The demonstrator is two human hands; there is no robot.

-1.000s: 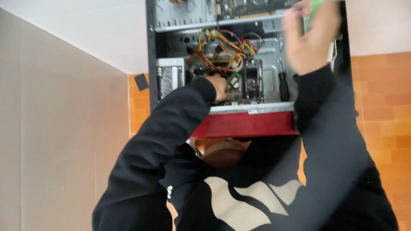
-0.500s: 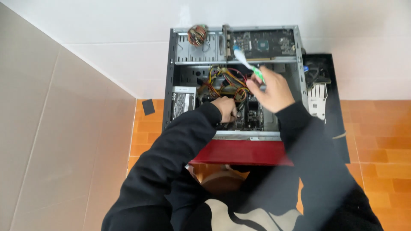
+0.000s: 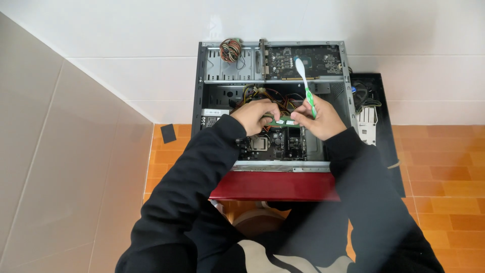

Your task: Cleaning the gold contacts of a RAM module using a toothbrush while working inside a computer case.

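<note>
Green and thin, a memory stick point(image 3: 279, 121) was held level between both hands above the middle of an open computer case point(image 3: 198, 101), seen from the head camera. The left hand point(image 3: 254, 116) was pinched on the stick's left end. The right hand point(image 3: 318, 119) was closed on its right end and also clamped a white and green toothbrush point(image 3: 305, 86), bristles pointing up and away.

Judged from this view, the stick could slip, since the right hand's grip was shared between two things; it would fall onto the motherboard point(image 3: 275, 144) directly below. The brush head could also snag the coloured wires point(image 3: 262, 96) just behind the hands.

Further back in the case, a graphics card point(image 3: 303, 60) lay beside a coil of cables point(image 3: 231, 49). A dark side panel point(image 3: 376, 131) with loose parts lay right of the case. A red front edge point(image 3: 273, 186) sat at the near side, towards the person. A small dark square point(image 3: 168, 133) lay on the orange tiles left of the case.
</note>
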